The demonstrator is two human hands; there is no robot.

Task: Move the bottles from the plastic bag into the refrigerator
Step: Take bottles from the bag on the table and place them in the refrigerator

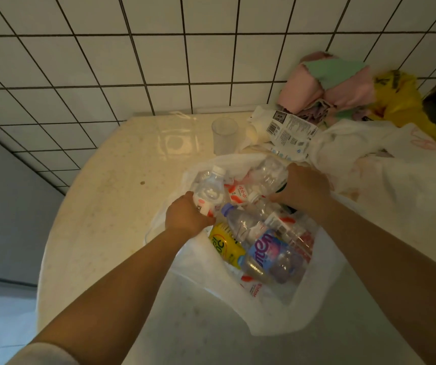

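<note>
Left hand (188,217) grips a clear bottle (209,191); right hand (303,189) clasps another (271,175), both inside the open plastic bag (238,299) on the surface (101,206). Risk: lifting both may snag the film and spill the loose bottles.

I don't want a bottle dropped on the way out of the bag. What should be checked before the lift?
1. Left hand grips the clear bottle: ok.
2. Right hand has a bottle firmly: cannot tell, its fingers are hidden.
3. Plastic bag mouth is open wide: ok.
4. Bag rests on the counter: ok.
5. Lift path clear of the plastic cup: ok, it stands apart behind the bag.
6. Refrigerator open and ready: cannot tell, not in view.
</note>
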